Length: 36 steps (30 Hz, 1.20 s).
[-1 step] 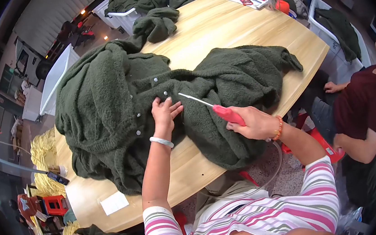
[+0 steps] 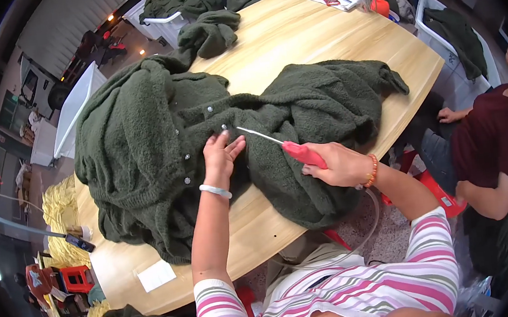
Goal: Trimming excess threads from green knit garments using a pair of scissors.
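Knitwear first: a dark green fleecy cardigan [image 2: 161,149] lies heaped across the near half of the pale wooden worktop [image 2: 315,36], its row of small shiny buttons [image 2: 188,156] running down the front. The left hand [image 2: 222,156] rests flat on the cardigan just right of that button row, fingers spread and pressing the fabric, a pale bangle [image 2: 215,191] at the wrist. The right hand [image 2: 335,164] is closed around the red handle of a thin-tipped tool [image 2: 293,147], whose long metal point reaches toward the left hand's fingertips; whether the tip touches the fabric I cannot tell. A clear hose [image 2: 360,240] trails from below that hand, off the worktop's near edge. A beaded bracelet [image 2: 371,170] sits on the right wrist.

Beyond the cardigan, toward the far side of the worktop, lies a second bundled green garment [image 2: 211,31]. Below the cardigan, near the worktop's front corner, lies a small white paper slip [image 2: 156,275]. To the cardigan's right, off the worktop, another person in a maroon shirt [image 2: 490,136] sits.
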Tool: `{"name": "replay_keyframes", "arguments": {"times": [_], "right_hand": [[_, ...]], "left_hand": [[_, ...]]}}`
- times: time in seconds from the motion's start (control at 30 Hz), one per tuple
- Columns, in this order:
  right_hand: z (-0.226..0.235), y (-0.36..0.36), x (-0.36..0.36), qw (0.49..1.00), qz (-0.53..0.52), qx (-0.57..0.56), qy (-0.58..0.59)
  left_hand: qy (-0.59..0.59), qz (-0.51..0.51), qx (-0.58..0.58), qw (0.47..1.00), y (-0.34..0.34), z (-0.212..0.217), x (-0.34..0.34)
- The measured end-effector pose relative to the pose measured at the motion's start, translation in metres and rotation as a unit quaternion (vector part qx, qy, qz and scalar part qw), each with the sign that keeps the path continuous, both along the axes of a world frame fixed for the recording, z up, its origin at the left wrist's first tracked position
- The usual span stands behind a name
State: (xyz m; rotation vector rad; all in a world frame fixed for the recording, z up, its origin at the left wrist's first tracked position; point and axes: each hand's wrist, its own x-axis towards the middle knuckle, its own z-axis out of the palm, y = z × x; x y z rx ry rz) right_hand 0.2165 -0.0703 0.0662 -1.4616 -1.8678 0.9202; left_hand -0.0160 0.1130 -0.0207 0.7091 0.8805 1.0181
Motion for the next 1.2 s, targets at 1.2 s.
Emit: {"name": "replay_keyframes", "arguments": {"times": [1.2], "right_hand": [[-0.010, 0.038, 0.007, 0.974, -0.148, 0.021, 0.171]], "left_hand": [[-0.107, -0.007, -0.048, 0.993, 0.061, 0.011, 0.000]]}}
